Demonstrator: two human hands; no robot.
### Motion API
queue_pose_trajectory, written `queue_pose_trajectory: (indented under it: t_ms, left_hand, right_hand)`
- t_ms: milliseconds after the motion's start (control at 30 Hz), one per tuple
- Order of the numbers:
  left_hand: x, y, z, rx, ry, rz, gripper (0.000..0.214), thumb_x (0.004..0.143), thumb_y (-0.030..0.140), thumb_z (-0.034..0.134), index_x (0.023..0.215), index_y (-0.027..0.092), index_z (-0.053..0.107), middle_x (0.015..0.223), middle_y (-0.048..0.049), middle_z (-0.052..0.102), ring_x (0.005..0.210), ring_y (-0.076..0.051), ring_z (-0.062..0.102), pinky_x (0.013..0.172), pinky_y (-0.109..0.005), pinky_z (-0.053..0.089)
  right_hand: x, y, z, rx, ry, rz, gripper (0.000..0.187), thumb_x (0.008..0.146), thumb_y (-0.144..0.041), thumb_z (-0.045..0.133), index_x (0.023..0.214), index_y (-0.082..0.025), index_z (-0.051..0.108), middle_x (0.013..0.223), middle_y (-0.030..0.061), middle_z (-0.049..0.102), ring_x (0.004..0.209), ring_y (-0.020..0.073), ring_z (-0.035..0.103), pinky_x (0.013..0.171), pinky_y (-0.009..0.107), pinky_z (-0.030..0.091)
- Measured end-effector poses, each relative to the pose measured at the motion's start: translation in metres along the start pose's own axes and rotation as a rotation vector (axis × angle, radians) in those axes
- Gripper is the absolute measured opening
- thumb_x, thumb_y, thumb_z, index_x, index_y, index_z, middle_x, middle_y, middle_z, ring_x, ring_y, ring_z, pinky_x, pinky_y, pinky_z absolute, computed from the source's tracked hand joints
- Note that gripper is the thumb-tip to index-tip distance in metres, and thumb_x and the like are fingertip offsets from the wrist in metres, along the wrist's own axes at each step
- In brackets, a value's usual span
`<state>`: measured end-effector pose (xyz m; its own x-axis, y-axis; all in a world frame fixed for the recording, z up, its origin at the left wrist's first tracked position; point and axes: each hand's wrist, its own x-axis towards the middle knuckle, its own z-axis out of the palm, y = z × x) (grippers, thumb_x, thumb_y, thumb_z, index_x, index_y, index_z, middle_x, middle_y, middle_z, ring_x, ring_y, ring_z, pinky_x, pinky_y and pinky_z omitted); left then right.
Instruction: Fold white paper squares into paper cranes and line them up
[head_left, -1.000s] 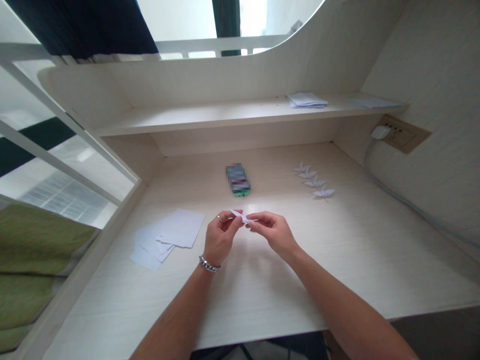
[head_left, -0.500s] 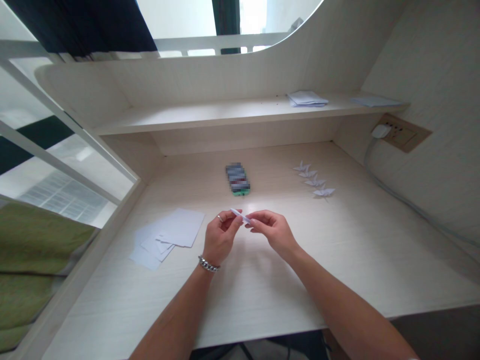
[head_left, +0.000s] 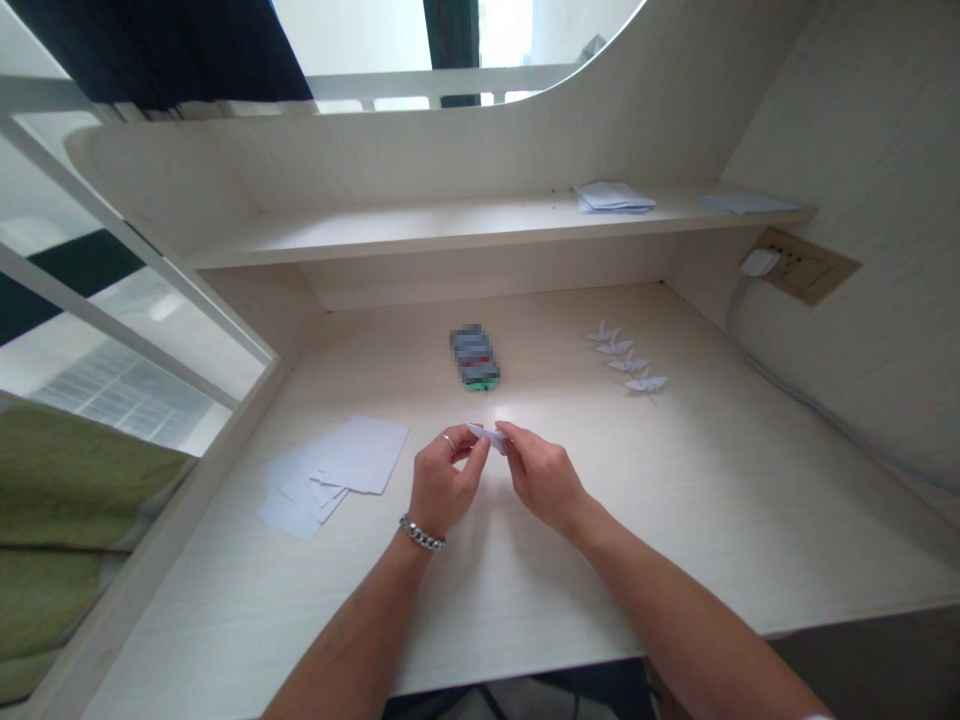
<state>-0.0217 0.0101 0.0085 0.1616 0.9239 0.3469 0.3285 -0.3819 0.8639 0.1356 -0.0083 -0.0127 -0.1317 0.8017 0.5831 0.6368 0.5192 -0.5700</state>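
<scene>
A small piece of folded white paper (head_left: 490,437) is held above the desk between my two hands. My left hand (head_left: 448,480), with a ring and a chain bracelet, pinches its left end between thumb and fingers. On the paper's right end, the fingers of my right hand (head_left: 546,472) are closed. Fingers cover part of the paper, so its full shape cannot be made out. Several folded white paper cranes (head_left: 628,364) stand in a slanting row beyond my right hand. Loose white paper sheets (head_left: 361,455) lie overlapping to the left of my left hand.
A blurred-out dark object with a green edge (head_left: 475,358) lies on the desk (head_left: 720,480) beyond my hands. Folded papers (head_left: 613,197) rest on the shelf (head_left: 420,232). From a wall socket (head_left: 806,265) at right, a grey cable (head_left: 810,405) runs down the desk's right side.
My right hand has turned, its fingers now pointing more upward against the paper's right end. The folded paper has shifted slightly right and tilts less. My left hand has moved slightly right.
</scene>
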Motion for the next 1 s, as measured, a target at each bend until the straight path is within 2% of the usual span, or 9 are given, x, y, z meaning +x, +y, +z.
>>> queue_pose_trajectory:
  t_ms: [67, 200, 333, 467, 600, 700, 833, 1000]
  left_hand:
    - [0.000, 0.003, 0.001, 0.020, -0.010, 0.028, 0.019, 0.084, 0.028, 0.061, 0.096, 0.014, 0.067, 0.095, -0.0092, 0.071, 0.082, -0.018, 0.069, 0.078, -0.031, 0.058]
    - [-0.002, 0.008, 0.002, 0.026, -0.032, 0.073, 0.016, 0.084, 0.026, 0.061, 0.094, 0.015, 0.069, 0.099, -0.0096, 0.070, 0.087, -0.018, 0.068, 0.078, -0.030, 0.058]
    - [-0.002, 0.010, 0.002, -0.029, -0.052, 0.074, 0.014, 0.081, 0.026, 0.065, 0.090, 0.016, 0.070, 0.104, -0.0104, 0.069, 0.092, -0.020, 0.067, 0.077, -0.029, 0.057]
    - [0.001, 0.005, 0.000, -0.305, -0.045, -0.065, 0.019, 0.081, 0.031, 0.067, 0.092, 0.016, 0.068, 0.110, -0.0110, 0.068, 0.095, -0.021, 0.067, 0.078, -0.031, 0.057]
    - [0.006, -0.003, -0.001, -0.550, 0.010, -0.302, 0.027, 0.081, 0.036, 0.066, 0.099, 0.016, 0.067, 0.097, -0.0081, 0.071, 0.085, -0.017, 0.068, 0.072, -0.028, 0.057]
    - [0.007, -0.006, 0.001, -0.658, -0.081, -0.423, 0.030, 0.078, 0.038, 0.070, 0.095, 0.014, 0.071, 0.089, -0.0077, 0.072, 0.080, -0.016, 0.067, 0.073, -0.028, 0.055]
    - [0.006, -0.004, 0.003, -0.755, -0.173, -0.435, 0.029, 0.076, 0.037, 0.072, 0.093, 0.013, 0.074, 0.084, -0.0076, 0.073, 0.077, -0.016, 0.067, 0.073, -0.027, 0.054]
    - [0.006, -0.002, 0.002, -0.799, -0.165, -0.427, 0.027, 0.073, 0.034, 0.075, 0.092, 0.014, 0.074, 0.083, -0.0072, 0.074, 0.073, -0.014, 0.066, 0.068, -0.024, 0.052]
  right_hand:
    - [0.001, -0.003, 0.000, 0.052, 0.015, 0.094, 0.029, 0.090, -0.016, 0.046, 0.117, -0.014, 0.058, 0.105, 0.0141, 0.070, 0.090, 0.0237, 0.069, 0.080, 0.036, 0.055]
    - [0.004, -0.008, -0.002, 0.260, 0.023, 0.374, 0.020, 0.088, -0.023, 0.053, 0.106, -0.018, 0.063, 0.089, 0.0065, 0.072, 0.073, 0.0188, 0.069, 0.068, 0.030, 0.055]
    - [0.006, -0.005, -0.001, 0.510, 0.056, 0.495, 0.026, 0.086, -0.028, 0.058, 0.110, -0.018, 0.061, 0.087, 0.0059, 0.072, 0.077, 0.0191, 0.069, 0.069, 0.030, 0.055]
    - [0.007, -0.002, 0.000, 0.644, 0.141, 0.484, 0.023, 0.084, -0.027, 0.062, 0.105, -0.018, 0.063, 0.097, 0.0086, 0.072, 0.087, 0.0211, 0.069, 0.078, 0.034, 0.056]
    - [0.005, -0.006, -0.001, 0.658, 0.201, 0.423, 0.019, 0.083, -0.024, 0.063, 0.102, -0.020, 0.066, 0.098, 0.0072, 0.072, 0.091, 0.0212, 0.069, 0.083, 0.036, 0.056]
    - [0.004, -0.011, -0.003, 0.630, 0.196, 0.379, 0.019, 0.083, -0.020, 0.063, 0.101, -0.022, 0.066, 0.099, 0.0059, 0.072, 0.093, 0.0203, 0.068, 0.085, 0.035, 0.055]
    - [0.003, -0.013, -0.005, 0.620, 0.215, 0.348, 0.021, 0.081, -0.015, 0.063, 0.100, -0.022, 0.067, 0.098, 0.0049, 0.072, 0.092, 0.0194, 0.068, 0.085, 0.034, 0.055]
    - [0.005, -0.012, -0.005, 0.680, 0.203, 0.340, 0.024, 0.076, -0.011, 0.065, 0.097, -0.023, 0.069, 0.098, 0.0034, 0.070, 0.092, 0.0181, 0.067, 0.086, 0.032, 0.054]
